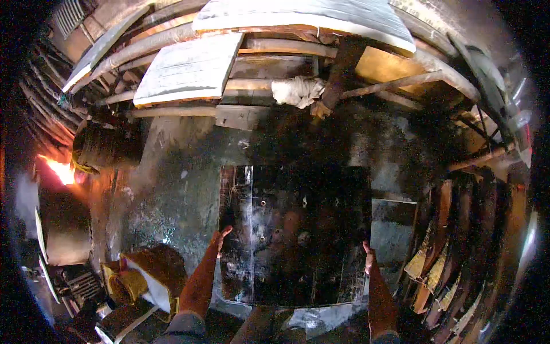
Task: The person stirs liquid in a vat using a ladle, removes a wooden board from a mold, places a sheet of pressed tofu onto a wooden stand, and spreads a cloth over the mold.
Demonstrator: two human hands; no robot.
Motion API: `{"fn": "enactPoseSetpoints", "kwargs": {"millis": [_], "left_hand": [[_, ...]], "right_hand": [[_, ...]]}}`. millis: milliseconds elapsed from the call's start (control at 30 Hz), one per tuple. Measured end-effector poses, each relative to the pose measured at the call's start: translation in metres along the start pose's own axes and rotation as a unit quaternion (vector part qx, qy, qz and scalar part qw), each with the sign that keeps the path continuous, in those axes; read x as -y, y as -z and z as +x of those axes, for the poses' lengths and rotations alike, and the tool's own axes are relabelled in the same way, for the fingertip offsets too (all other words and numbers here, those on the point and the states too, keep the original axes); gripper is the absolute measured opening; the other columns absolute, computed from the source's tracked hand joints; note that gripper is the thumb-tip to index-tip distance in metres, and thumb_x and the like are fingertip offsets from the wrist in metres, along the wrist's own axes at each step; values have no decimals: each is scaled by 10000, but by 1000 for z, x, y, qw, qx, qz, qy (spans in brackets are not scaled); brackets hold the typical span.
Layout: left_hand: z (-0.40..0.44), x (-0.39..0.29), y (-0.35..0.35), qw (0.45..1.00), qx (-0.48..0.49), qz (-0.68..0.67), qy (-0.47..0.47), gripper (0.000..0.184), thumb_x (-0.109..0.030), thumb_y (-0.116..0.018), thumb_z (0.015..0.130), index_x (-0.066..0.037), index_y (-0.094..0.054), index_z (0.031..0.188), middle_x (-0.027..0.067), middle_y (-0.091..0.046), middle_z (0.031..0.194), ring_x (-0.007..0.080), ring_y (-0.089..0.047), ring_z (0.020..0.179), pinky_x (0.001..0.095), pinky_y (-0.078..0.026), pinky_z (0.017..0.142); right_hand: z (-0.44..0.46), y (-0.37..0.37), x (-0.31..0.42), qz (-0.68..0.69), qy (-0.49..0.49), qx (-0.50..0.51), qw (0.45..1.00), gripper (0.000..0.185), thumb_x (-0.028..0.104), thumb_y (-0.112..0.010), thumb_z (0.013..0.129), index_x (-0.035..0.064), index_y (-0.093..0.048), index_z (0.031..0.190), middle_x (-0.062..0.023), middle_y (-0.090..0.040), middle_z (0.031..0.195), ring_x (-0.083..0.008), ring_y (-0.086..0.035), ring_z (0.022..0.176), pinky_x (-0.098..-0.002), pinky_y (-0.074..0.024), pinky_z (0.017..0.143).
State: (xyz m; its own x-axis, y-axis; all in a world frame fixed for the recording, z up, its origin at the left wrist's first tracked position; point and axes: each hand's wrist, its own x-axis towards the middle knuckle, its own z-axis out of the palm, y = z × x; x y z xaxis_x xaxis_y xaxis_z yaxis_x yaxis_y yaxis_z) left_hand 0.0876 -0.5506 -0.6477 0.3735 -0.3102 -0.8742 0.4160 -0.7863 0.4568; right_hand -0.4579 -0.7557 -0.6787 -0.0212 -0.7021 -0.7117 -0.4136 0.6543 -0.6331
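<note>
A large dark rectangular board (309,252), with several small pale-rimmed spots or holes on its face, is held between my hands in front of my body. My left hand (222,239) grips its left edge, thumb pointing up. On the opposite edge is my right hand (368,257), its thumb also up and its other fingers hidden behind the board. A lighter strip runs down the board's left side and catches the light.
White-topped slabs (186,69) rest on wooden poles ahead, beside a crumpled white cloth (297,92). Fire (62,170) burns at the left. Below it stands a yellowish container (163,266). Dark planks (475,246) lean at the right over a stained floor (172,200).
</note>
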Motion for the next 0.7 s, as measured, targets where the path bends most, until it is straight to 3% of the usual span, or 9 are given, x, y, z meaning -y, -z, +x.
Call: {"fn": "enactPoseSetpoints", "kwargs": {"millis": [167, 267, 367, 433, 467, 533, 567, 633, 700], "left_hand": [[4, 8, 14, 998, 52, 26, -22, 901, -578, -671, 620, -81, -381, 1313, 160, -303, 1388, 323, -288, 1269, 561, -249, 964], [19, 18, 21, 999, 11, -5, 33, 887, -580, -668, 615, -81, -403, 1299, 161, -295, 1392, 339, -279, 1272, 575, -241, 960], [-14, -7, 25, 1000, -9, 13, 17, 857, -563, -669, 614, -76, -429, 1278, 158, -301, 1390, 325, -274, 1275, 566, -228, 968], [-13, -2, 45, 993, 56, -21, -103, 851, -561, -673, 607, -72, -443, 1264, 158, -301, 1386, 320, -274, 1273, 564, -226, 968], [-17, -7, 49, 982, 91, -36, -164, 848, -560, -675, 603, -70, -450, 1258, 158, -301, 1385, 318, -274, 1272, 563, -225, 969], [-73, -26, 43, 966, 27, -42, -253, 641, -446, -686, 659, -86, -521, 1162, 122, -485, 1212, 281, -479, 1093, 495, -386, 865], [-145, -35, 33, 901, 114, -58, -415, 593, -416, -687, 671, -91, -529, 1141, 108, -530, 1147, 272, -526, 1026, 469, -427, 820], [-202, -39, 24, 867, 200, -126, -438, 507, -364, -687, 691, -98, -544, 1098, 77, -592, 1034, 253, -588, 906, 425, -481, 739], [-223, -28, 23, 946, 183, -209, -165, 431, -320, -685, 708, -102, -556, 1056, 45, -625, 937, 235, -620, 799, 389, -508, 665]], "right_hand": [[-9, 9, 15, 17, -3, 21, 1000, 598, 507, -449, 808, 38, -499, 1174, -123, -426, 1246, -258, -331, 1197, -417, -236, 995], [-19, 16, 25, 24, -2, 35, 999, 627, 533, -440, 813, 36, -491, 1192, -124, -415, 1275, -254, -316, 1224, -417, -221, 1013], [-34, 24, 35, 30, 2, 43, 999, 656, 559, -430, 818, 35, -484, 1210, -125, -404, 1304, -250, -300, 1250, -417, -207, 1031], [-55, 32, 45, 41, 18, 41, 998, 675, 576, -424, 822, 34, -480, 1221, -125, -396, 1324, -247, -290, 1268, -417, -197, 1042], [-74, 40, 50, 51, 51, 40, 997, 685, 584, -421, 823, 34, -477, 1227, -126, -392, 1333, -246, -285, 1277, -417, -192, 1048], [-121, 62, 54, 76, 171, 35, 982, 655, 558, -404, 846, 19, -502, 1205, -121, -448, 1290, -216, -319, 1262, -377, -217, 1047], [-150, 75, 60, 87, 244, 31, 965, 620, 524, -389, 867, 5, -528, 1176, -117, -507, 1237, -188, -357, 1238, -337, -247, 1040], [-184, 114, 53, 164, 480, 129, 852, 589, 497, -390, 872, 11, -533, 1172, -99, -534, 1193, -195, -425, 1176, -334, -294, 1016], [-243, 163, 39, 186, 452, 125, 864, 534, 368, -531, 795, 11, -503, 1191, -95, -538, 1164, -198, -482, 1085, -335, -347, 960]]}}
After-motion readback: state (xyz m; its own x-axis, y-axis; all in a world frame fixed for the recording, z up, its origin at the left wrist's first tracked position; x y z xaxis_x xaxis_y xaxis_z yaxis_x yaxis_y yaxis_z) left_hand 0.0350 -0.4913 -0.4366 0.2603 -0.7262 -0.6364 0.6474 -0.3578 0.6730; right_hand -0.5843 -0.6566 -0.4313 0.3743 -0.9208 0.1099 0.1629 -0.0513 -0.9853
